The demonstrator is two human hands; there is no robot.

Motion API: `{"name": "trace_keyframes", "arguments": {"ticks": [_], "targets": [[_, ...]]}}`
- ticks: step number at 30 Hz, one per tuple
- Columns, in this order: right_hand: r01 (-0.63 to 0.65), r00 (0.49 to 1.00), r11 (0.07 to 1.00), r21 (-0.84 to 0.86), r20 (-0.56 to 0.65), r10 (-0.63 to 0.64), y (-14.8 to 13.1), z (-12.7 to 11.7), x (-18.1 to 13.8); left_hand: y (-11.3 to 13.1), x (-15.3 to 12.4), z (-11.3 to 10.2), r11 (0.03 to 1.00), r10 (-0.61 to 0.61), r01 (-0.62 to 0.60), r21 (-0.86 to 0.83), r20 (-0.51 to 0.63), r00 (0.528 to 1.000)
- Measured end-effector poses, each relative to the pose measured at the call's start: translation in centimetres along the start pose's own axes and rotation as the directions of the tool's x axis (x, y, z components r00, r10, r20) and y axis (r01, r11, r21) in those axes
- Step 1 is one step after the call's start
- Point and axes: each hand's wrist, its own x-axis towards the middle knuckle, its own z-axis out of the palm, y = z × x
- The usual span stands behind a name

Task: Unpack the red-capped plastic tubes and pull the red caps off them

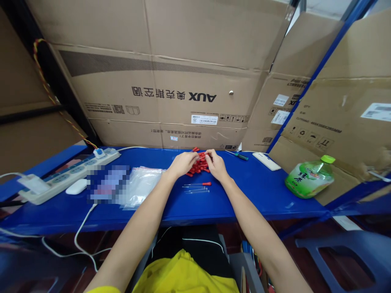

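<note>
Yellow shirt [183, 274] is filling the foreground; ahead, left hand [182, 163] and right hand [216, 166] are resting half-curled at red caps [200, 166] piled on the table [259, 199], grip hidden. Caps are looking light, soft, probably best pinched mid-body.

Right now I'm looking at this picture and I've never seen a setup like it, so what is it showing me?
There's no machine here, just a person's two bare hands. The single picture comes from a camera worn on their head, looking forward and down, so the forearms reach in from the bottom. The left hand and right hand are on either side of a pile of red bulbs, fingers touching it; whether either grips one, I can't tell. Nearer the person, on the blue table, lie thin clear tubes, one with a red end. Left of these are clear plastic bags and a white power strip; to the right, a screwdriver and green bottle.
</note>
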Motion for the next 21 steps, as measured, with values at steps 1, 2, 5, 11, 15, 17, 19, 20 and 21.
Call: {"name": "trace_keyframes", "arguments": {"ticks": [1,2,5,11,15,17,19,20,21], "targets": [[0.002,1.000,1.000,-0.023,0.019,-0.002,0.0,-0.1,0.0,0.0,0.0,0.0,1.000,-0.019,0.019,0.005,0.011,1.000],[0.020,0.999,0.999,-0.048,0.037,-0.018,-0.1,-0.2,0.0,0.0,0.0,0.0,0.999,-0.032,0.032,0.013,0.009,0.999],[0.119,0.990,0.985,-0.128,0.086,-0.108,-0.4,-0.4,-0.1,0.2,-0.1,0.0,0.999,-0.008,0.008,0.033,0.005,1.000],[0.204,0.974,0.926,-0.317,0.161,-0.159,-1.6,-0.6,-0.2,0.6,-0.2,0.4,0.998,-0.003,-0.003,0.062,0.086,0.996],[0.242,0.967,0.860,-0.449,0.179,-0.179,-2.0,-0.5,-0.1,0.8,-0.2,0.3,0.997,-0.045,0.037,0.065,0.121,0.992],[0.266,0.962,0.831,-0.489,0.193,-0.194,-1.8,-0.3,0.0,0.8,-0.2,0.2,0.997,-0.049,0.039,0.069,0.146,0.988],[0.287,0.956,0.808,-0.515,0.208,-0.207,-1.5,0.0,0.1,0.7,-0.2,0.0,0.997,-0.046,0.034,0.067,0.176,0.983],[0.294,0.954,0.800,-0.523,0.214,-0.210,-1.4,0.1,0.2,0.6,-0.2,-0.1,0.998,-0.039,0.028,0.064,0.188,0.981],[0.298,0.952,0.795,-0.528,0.220,-0.211,-1.2,0.2,0.2,0.5,-0.2,-0.1,0.998,-0.031,0.020,0.061,0.197,0.980]]}}
